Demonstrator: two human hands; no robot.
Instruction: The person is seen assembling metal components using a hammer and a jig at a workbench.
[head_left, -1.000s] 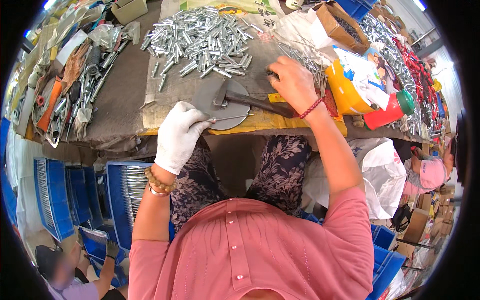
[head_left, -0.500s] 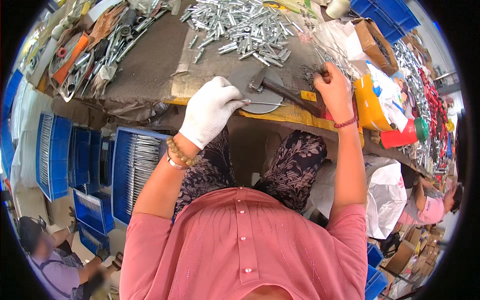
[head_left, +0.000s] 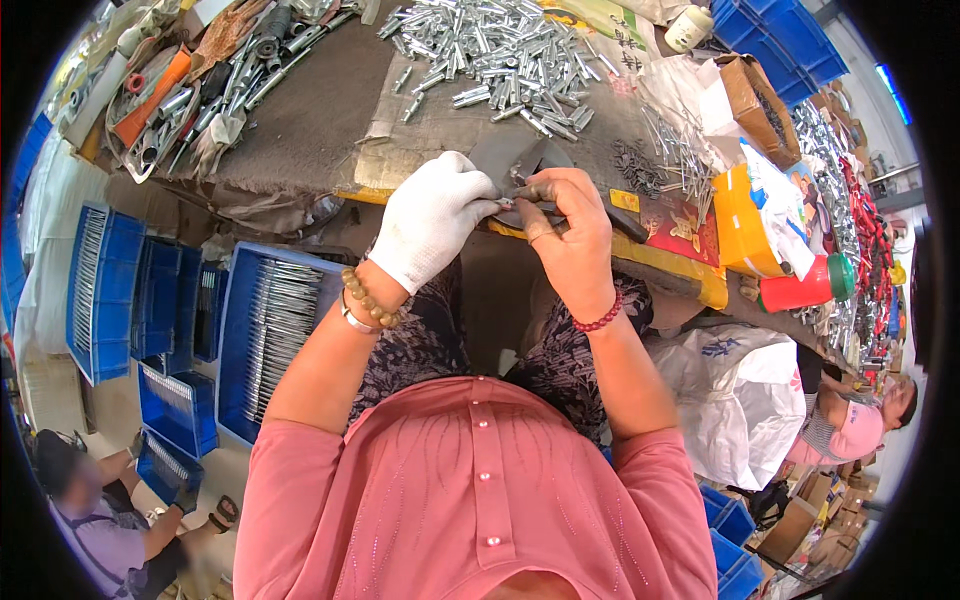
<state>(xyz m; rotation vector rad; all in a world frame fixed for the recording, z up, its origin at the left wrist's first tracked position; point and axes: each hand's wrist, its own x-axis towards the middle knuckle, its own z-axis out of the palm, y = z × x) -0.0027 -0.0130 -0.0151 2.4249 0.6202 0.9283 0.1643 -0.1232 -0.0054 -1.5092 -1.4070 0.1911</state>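
white-gloved left hand (head_left: 440, 215) pinches metal (head_left: 505, 203) beside right hand (head_left: 568, 228).

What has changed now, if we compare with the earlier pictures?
The bare right hand has moved left, from the small dark parts, to meet the gloved left hand at the thin metal rod; whether it took a part, I cannot tell. The left hand keeps its pinch on the rod. The hammer and the silver tubes stayed in place.

Small metal piece (head_left: 506, 203) between gloved left hand (head_left: 436, 220) and bare right hand (head_left: 574, 232).
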